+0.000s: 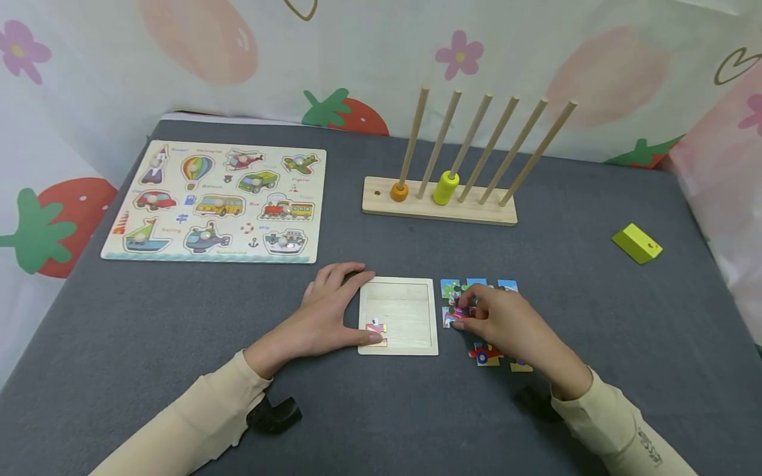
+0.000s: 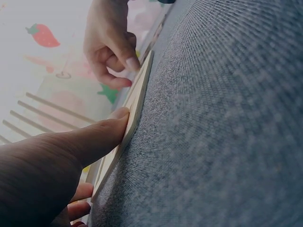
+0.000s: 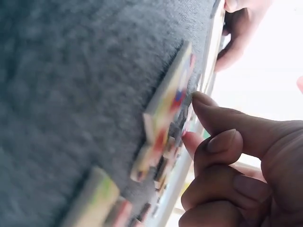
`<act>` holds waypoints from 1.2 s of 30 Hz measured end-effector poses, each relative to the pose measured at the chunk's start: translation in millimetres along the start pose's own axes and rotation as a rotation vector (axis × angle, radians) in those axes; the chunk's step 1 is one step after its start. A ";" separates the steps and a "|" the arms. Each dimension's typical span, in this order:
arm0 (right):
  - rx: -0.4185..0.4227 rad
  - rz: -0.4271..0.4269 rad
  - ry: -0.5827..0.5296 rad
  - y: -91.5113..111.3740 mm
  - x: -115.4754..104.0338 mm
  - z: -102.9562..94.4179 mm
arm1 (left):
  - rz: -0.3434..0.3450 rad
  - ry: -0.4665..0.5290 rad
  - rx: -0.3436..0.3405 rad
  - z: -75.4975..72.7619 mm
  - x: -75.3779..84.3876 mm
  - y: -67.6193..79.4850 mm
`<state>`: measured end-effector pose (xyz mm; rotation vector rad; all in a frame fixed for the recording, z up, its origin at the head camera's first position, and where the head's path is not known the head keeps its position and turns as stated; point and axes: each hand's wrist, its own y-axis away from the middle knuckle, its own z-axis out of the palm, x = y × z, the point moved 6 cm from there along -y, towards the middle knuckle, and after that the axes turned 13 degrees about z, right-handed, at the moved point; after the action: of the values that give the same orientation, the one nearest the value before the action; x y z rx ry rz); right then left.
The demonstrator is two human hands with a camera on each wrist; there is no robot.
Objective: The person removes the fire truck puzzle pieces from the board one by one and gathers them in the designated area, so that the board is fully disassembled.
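My left hand [image 1: 324, 311] holds the left side of a square wooden puzzle tray [image 1: 411, 301], fingers at its top left corner and thumb laid over the lower left. A pink puzzle piece [image 1: 376, 327] lies in that corner, partly under the thumb. To the right of the tray, my right hand [image 1: 500, 320] pinches a pink and blue puzzle piece [image 1: 450, 318] between thumb and index finger. Its other fingers are curled in the right wrist view. More puzzle pieces [image 1: 487, 357] lie around and beneath this hand, some hidden by it.
A picture board of vehicles [image 1: 217, 198] lies at the back left. Behind the tray stands a wooden base [image 1: 417, 206] with several upright pegs, an orange bead [image 1: 399, 192] and yellow-green beads [image 1: 445, 188]. A yellow-green block [image 1: 637, 243] lies at the right on the grey cloth.
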<state>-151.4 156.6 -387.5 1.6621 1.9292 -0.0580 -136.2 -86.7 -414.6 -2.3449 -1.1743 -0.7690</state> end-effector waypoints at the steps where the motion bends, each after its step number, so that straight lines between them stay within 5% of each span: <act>1: -0.001 0.005 -0.004 0.8 -0.8 -1.3 | -0.001 0.001 0.000 0.0 0.1 0.0; 5: 0.020 0.002 -0.021 5.8 -8.5 -9.4 | -0.001 0.000 0.003 0.2 0.7 0.2; 9: 0.044 -0.095 -0.036 10.1 -26.1 -9.6 | 0.001 -0.005 0.006 0.2 0.9 0.4; 20: -0.050 -0.320 0.114 6.7 -80.5 35.2 | 0.121 -0.073 0.000 0.3 1.6 2.3; 26: -0.095 -0.306 0.142 5.6 -91.3 51.1 | 0.147 -0.082 -0.006 0.8 2.5 2.4; 36: -0.056 -0.315 0.109 7.8 -96.5 54.1 | 0.170 -0.049 -0.082 2.4 1.5 4.7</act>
<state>-117.9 50.9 -386.1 1.3369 2.2393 -0.0365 -130.9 -87.1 -416.0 -2.5061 -0.9629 -0.7165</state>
